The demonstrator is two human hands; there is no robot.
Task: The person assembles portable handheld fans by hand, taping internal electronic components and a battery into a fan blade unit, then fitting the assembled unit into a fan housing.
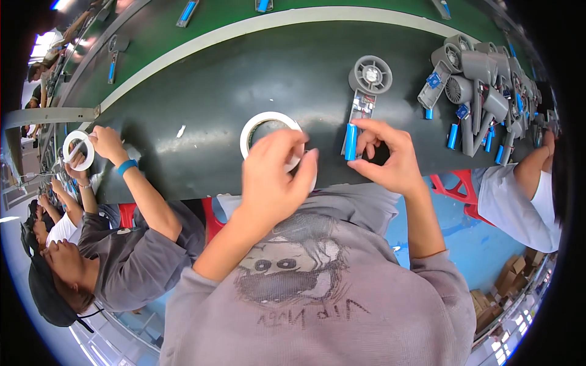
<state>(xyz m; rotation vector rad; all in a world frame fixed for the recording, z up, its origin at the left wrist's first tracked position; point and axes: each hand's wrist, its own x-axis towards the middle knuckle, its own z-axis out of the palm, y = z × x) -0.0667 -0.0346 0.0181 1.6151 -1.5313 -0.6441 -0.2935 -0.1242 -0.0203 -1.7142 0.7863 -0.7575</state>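
My right hand (390, 155) pinches a blue cylindrical battery (351, 142) upright between thumb and fingers. The battery lies over the handle end of a grey handheld fan (371, 74), whose opened handle shows a circuit board (363, 104). The round fan head points away from me. My left hand (274, 177), slightly blurred, is over a roll of white tape (249, 131) on the table. Its thumb stands apart from the curled fingers, and nothing shows between them. The hand covers part of the roll.
Several grey fans (482, 67) with blue batteries are piled at the right. A green conveyor belt (226, 15) carries more parts beyond a pale rail (244, 29). At left, a co-worker (146, 226) holds another white roll (78, 151). Another person (519, 195) sits at right.
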